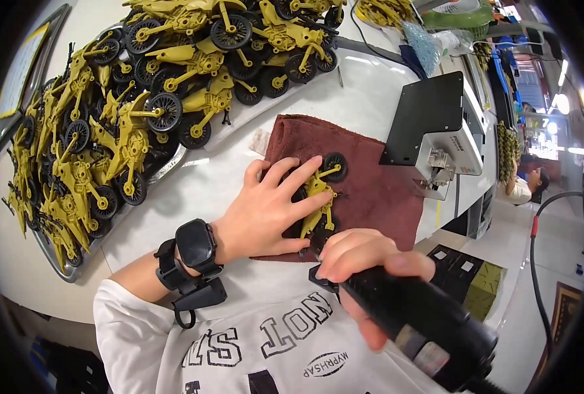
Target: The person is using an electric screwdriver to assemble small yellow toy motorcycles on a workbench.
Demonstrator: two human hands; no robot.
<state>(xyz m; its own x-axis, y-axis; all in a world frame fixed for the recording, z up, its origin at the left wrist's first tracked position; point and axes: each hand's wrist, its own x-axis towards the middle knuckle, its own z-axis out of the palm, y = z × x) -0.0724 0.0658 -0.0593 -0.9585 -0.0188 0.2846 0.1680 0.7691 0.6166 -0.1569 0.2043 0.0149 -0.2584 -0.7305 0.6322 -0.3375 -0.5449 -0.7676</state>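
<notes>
A yellow toy motorcycle (316, 195) with black wheels lies on a folded maroon cloth (380, 200). My left hand (266, 213) holds it down from the left, fingers spread over its body. In my right hand (364, 256) is a thick black electric screwdriver (417, 322), my fingers wrapped round its front part. Its narrow end points at the toy's lower end, close to my left thumb; whether the tip touches the toy is hidden. The far wheel of the toy shows, while its near end is partly covered by my hands.
A metal tray (164, 172) heaped with yellow toy motorcycles (131, 131) fills the far left. Right of the cloth stands a white and black screw feeder (430, 125). Beyond it lie a bubble-wrap bag (422, 49) and a green fan (459, 16). Black boxes (453, 266) sit lower right.
</notes>
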